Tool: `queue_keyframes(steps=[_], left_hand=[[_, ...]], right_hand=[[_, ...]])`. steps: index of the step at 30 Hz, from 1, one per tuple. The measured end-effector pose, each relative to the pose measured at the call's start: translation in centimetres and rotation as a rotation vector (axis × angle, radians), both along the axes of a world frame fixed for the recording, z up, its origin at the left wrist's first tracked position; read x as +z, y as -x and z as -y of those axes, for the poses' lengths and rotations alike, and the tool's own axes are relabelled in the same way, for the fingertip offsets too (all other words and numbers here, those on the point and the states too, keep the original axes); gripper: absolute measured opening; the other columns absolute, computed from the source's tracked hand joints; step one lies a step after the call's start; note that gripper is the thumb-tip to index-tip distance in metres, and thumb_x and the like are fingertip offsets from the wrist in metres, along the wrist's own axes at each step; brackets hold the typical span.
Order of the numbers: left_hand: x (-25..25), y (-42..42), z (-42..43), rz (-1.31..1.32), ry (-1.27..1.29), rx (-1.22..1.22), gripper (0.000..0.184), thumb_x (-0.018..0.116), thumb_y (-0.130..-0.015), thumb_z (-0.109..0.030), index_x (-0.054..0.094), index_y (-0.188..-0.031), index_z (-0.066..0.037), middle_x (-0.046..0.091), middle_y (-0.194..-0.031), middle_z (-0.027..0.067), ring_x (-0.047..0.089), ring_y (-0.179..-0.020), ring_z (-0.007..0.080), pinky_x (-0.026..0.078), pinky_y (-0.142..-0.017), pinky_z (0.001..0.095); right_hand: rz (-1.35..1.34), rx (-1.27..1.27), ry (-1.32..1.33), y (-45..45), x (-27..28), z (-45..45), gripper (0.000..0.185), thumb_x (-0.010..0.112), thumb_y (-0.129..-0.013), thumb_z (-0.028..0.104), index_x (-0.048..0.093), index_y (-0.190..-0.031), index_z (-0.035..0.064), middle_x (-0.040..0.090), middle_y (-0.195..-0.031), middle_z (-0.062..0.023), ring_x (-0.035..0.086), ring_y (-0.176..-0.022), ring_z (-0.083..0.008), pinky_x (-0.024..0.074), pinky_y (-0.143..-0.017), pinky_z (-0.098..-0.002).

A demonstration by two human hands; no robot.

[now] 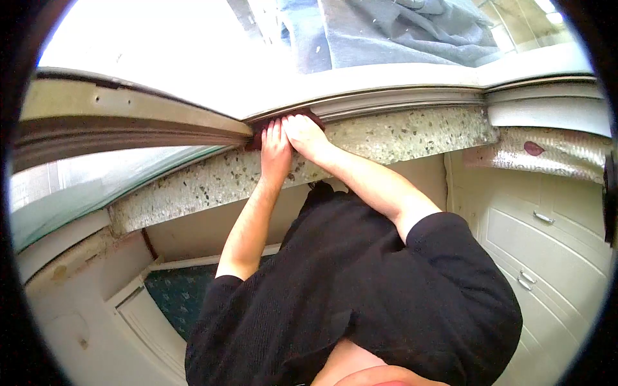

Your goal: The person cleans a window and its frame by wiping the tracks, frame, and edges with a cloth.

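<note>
A dark red cloth (314, 119) lies bunched in the window track, where the sliding pane's frame meets the sill. My left hand (275, 149) presses on it with fingers close together and pointing away from me. Beside it, touching it, my right hand (305, 135) bears down on the same cloth with its fingers bent over it. Part of the cloth is hidden beneath both hands. Under my wrists runs the speckled stone sill (405, 135).
A window frame (129, 122) reaches in from the left up to my hands. Grey-blue fabric (399, 35) shows beyond the window. White cabinet doors (547, 238) stand at the right, near a silvery wrapped pipe or roll (560, 151). Dark green patterned material (174, 296) is low on the left.
</note>
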State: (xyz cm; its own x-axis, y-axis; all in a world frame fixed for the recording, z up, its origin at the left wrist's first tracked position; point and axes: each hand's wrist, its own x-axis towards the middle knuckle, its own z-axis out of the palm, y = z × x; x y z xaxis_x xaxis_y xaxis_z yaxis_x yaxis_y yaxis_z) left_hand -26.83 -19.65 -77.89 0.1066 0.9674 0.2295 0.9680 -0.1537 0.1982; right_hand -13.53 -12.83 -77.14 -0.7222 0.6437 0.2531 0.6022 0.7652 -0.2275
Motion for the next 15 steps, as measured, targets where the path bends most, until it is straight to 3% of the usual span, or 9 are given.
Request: queue_keyframes(steps=[2,6,7,11,15], left_hand=[[0.4,-0.8,-0.1,0.007,0.01,0.02,0.057,0.055,-0.091,-0.009,0.048,-0.145,0.007,0.052,-0.146,0.0219,0.047,-0.139,0.0357,0.034,-0.118,0.0528],[-0.4,-2.4,-0.4,-0.119,0.07,-0.037,0.065,0.058,-0.088,-0.012,0.044,-0.147,0.01,0.045,-0.15,0.0247,0.04,-0.143,0.041,0.029,-0.119,0.0574],[-0.5,-3.3,-0.4,-0.102,0.148,-0.049,0.078,0.062,-0.084,-0.017,0.035,-0.151,0.013,0.036,-0.155,0.0279,0.031,-0.148,0.0455,0.023,-0.121,0.0619],[-1.0,-7.1,-1.3,-0.118,0.259,-0.07,0.089,0.061,-0.081,-0.02,0.025,-0.154,0.016,0.026,-0.161,0.0305,0.017,-0.153,0.0489,0.012,-0.124,0.0649],[-0.3,-11.5,-3.0,-0.104,0.253,-0.117,0.087,0.061,-0.08,-0.02,0.029,-0.152,0.017,0.029,-0.159,0.0323,0.021,-0.151,0.0499,0.015,-0.122,0.0659]], right_hand=[[-0.073,0.001,-0.115,-0.7,-1.9,-0.4,0.04,0.06,-0.084,0.016,0.065,-0.118,-0.0033,0.065,-0.104,-0.0129,0.062,-0.096,-0.0251,0.052,-0.091,-0.0358],[-0.039,-0.015,-0.153,-3.0,-2.2,-1.0,0.036,0.06,-0.083,0.016,0.067,-0.113,-0.0023,0.067,-0.104,-0.0115,0.063,-0.097,-0.025,0.0532,-0.09,-0.0356],[-0.037,-0.018,-0.141,-3.8,-2.5,-1.2,0.035,0.061,-0.083,0.016,0.068,-0.112,-0.0019,0.067,-0.102,-0.0111,0.063,-0.096,-0.0249,0.0535,-0.089,-0.0358],[-0.045,-0.004,-0.135,-7.8,-2.4,-2.7,0.031,0.062,-0.083,0.016,0.07,-0.108,-0.0006,0.068,-0.097,-0.0093,0.065,-0.094,-0.0244,0.0549,-0.088,-0.0361],[-0.084,-0.061,-0.113,-12.5,-2.6,-4.0,0.026,0.062,-0.086,0.016,0.071,-0.105,0.0012,0.072,-0.103,-0.0106,0.068,-0.097,-0.024,0.0558,-0.09,-0.0344]])
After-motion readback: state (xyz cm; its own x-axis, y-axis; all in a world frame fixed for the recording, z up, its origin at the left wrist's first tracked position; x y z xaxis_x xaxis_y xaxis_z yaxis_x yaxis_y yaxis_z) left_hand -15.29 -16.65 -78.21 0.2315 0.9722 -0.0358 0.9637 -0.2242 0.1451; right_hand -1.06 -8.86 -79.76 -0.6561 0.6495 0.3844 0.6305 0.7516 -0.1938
